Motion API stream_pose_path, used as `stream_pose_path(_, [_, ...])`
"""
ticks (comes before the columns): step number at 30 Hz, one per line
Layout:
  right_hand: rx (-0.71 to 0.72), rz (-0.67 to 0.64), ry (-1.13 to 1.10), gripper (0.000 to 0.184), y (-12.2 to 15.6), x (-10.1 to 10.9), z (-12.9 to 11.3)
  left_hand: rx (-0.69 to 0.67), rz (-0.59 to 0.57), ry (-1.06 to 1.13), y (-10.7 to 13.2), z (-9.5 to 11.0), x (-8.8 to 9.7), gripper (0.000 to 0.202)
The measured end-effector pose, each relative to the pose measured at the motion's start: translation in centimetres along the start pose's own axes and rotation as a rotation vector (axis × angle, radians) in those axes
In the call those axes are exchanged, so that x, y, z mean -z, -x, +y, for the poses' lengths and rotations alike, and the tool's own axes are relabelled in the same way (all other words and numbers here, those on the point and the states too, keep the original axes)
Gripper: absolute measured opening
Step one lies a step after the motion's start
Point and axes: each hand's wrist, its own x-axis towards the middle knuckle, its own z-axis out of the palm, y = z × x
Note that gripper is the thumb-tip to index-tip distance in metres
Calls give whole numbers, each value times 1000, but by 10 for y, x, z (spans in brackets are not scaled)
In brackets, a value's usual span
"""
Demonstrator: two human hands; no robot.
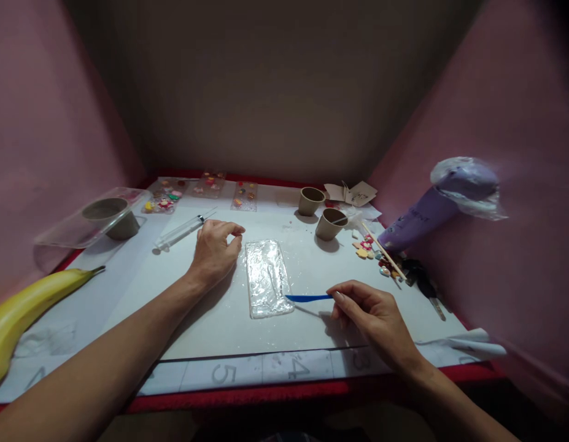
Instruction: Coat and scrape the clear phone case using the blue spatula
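Note:
A clear, glossy phone case (267, 279) lies flat on the white board, its surface wet-looking and shiny with uneven streaks. My right hand (369, 310) pinches a small blue plastic spatula (309, 298), whose tip reaches the case's lower right edge. To the left of the case, my left hand (218, 248) rests on the board with fingers curled. Its thumb and index tips come together, and whatever may be between them is hidden. Just behind that hand lies a clear syringe (180, 233).
Two brown cups (331, 224) stand behind right, near small charms (364, 248), a wooden stick (383, 252) and a purple piping bag (417, 215). Charm packets (243, 195) lie at the back. On the left are a plastic lid (93, 218), a grey pot (123, 227) and a banana (40, 301). Walls flank both sides.

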Motion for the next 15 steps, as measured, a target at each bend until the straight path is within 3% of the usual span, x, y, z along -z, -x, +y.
stream_pose_path(10, [-79,-18,-83,35,4,-1,4,22,-6,20,0,3,1,16])
stream_pose_path(15, [-38,-21,-99,33,8,3,2,20,-7,22,0,2,1,17])
